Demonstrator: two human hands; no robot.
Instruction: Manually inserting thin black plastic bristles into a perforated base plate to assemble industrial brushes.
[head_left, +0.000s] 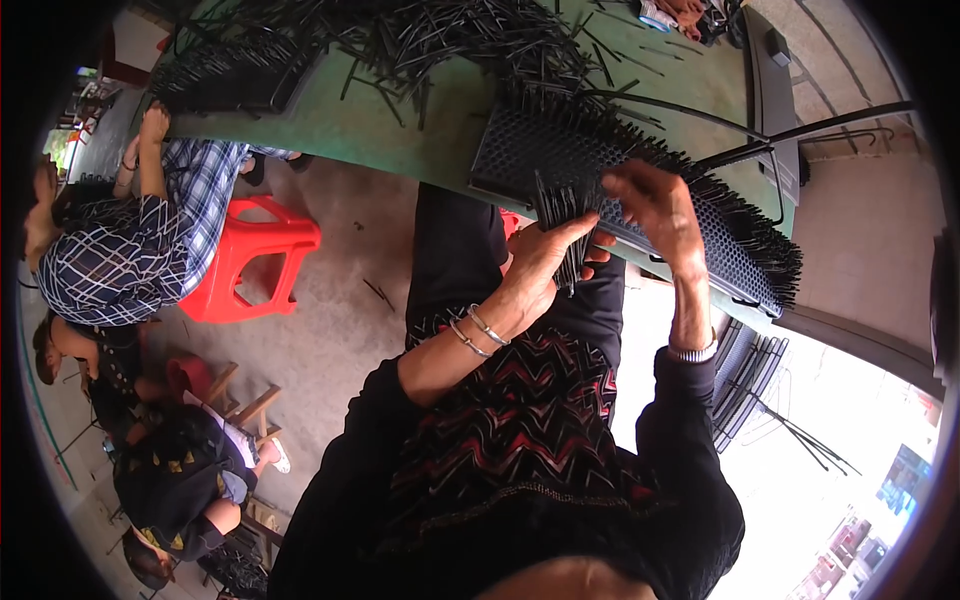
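My left hand (535, 258) is wrapped round a bundle of thin black sticks (562, 215), held upright just off the table's near edge. Close to the top of the bundle is my right hand (662, 212), its fingers curled in, and I cannot make out what lies between its fingertips. Just beyond both hands lies a black board with many small holes (500, 150). Dense rows of upright black sticks (770, 255) stand along the board's far side and right end.
A loose pile of black sticks (440, 40) covers the back of the green table (370, 135). Bent black metal rods (810, 130) cross above the board's right part. To the left, a co-worker (110, 250) sits by a red plastic stool (260, 245); other people (180, 480) sit farther back.
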